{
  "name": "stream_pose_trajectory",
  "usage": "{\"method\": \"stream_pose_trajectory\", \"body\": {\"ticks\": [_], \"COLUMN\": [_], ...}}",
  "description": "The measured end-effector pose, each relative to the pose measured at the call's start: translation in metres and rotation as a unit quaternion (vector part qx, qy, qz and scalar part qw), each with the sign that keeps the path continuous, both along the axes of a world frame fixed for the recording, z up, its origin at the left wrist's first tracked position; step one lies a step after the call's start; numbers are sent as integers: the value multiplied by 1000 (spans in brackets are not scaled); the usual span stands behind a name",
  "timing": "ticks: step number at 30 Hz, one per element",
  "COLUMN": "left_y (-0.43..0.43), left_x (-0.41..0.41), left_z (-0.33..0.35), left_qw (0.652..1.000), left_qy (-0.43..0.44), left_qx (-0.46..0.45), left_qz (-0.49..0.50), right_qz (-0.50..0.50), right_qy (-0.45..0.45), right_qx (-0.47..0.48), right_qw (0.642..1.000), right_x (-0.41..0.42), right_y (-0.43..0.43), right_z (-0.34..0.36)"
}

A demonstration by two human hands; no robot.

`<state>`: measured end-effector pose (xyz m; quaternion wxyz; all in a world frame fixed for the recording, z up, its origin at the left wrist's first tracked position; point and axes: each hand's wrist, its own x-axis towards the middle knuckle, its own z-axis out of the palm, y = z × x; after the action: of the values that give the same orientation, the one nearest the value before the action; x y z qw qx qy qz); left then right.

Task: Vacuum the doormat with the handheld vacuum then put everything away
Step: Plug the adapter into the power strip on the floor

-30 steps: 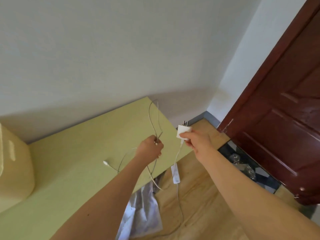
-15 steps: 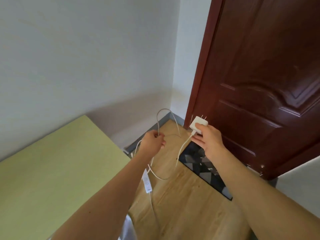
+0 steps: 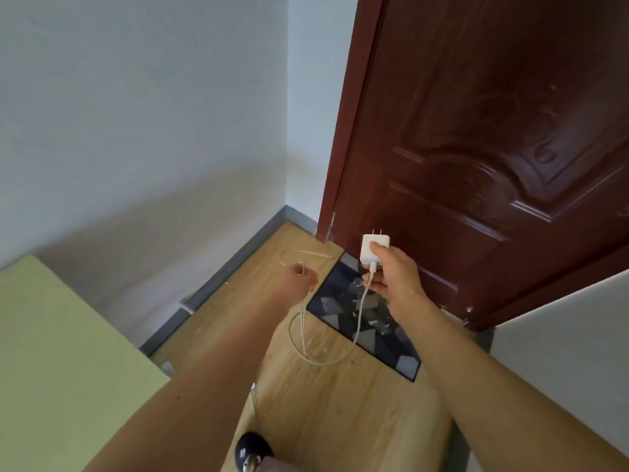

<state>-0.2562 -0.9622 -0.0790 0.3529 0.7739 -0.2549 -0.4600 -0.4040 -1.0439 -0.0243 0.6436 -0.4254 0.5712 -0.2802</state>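
Two grips | right fingers (image 3: 380,253) pinch charger (image 3: 371,245) | left fingers (image 3: 310,280) clutch cable (image 3: 360,315) | doormat (image 3: 391,338) nearer

Glossy dark-red wood door (image 3: 493,148), matt pale wood-grain floor (image 3: 340,413), smooth white plastic charger (image 3: 371,248), flat woven-looking doormat (image 3: 343,311), matt painted wall (image 3: 136,114).

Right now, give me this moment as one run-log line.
left hand: grips white cable | right hand: holds white charger plug, prongs up | doormat: by door, pale scraps on it | vacuum: not in view
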Motion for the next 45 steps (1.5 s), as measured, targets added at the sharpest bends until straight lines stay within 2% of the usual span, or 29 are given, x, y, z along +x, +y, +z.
{"method": "stream_pose_trajectory", "body": {"ticks": [3,11,17,19,22,26,29,32,37,41,45], "left_y": [-27,-82,-109,-115,-120,-94,-52,-25,45,80,96], "left_x": [4,16,31,35,41,56,75,80,100,106,117], "left_z": [-16,-40,-64,-79,-102,-150,-199,-221,-328,-411,-495], "left_qw": [999,998,986,984,986,982,965,956,934,934,946], "left_qy": [-24,36,130,127,78,1,-33,-38,-56,-81,-119], "left_qx": [31,42,65,57,45,56,74,87,107,125,150], "left_qz": [-1,-13,86,113,137,182,248,276,337,324,263], "right_qz": [-1,39,116,136,178,259,328,356,411,443,471], "right_qy": [15,84,122,125,133,151,153,150,157,161,165], "right_qx": [5,-24,-50,-42,-22,6,20,19,31,23,9], "right_qw": [1000,995,985,982,975,954,932,922,897,881,866], "right_x": [7,21,46,55,65,88,115,127,166,184,200], "right_y": [-23,-80,-130,-142,-149,-134,-106,-90,-27,5,23], "right_z": [-16,-62,-87,-101,-130,-191,-247,-272,-382,-475,-570]}}
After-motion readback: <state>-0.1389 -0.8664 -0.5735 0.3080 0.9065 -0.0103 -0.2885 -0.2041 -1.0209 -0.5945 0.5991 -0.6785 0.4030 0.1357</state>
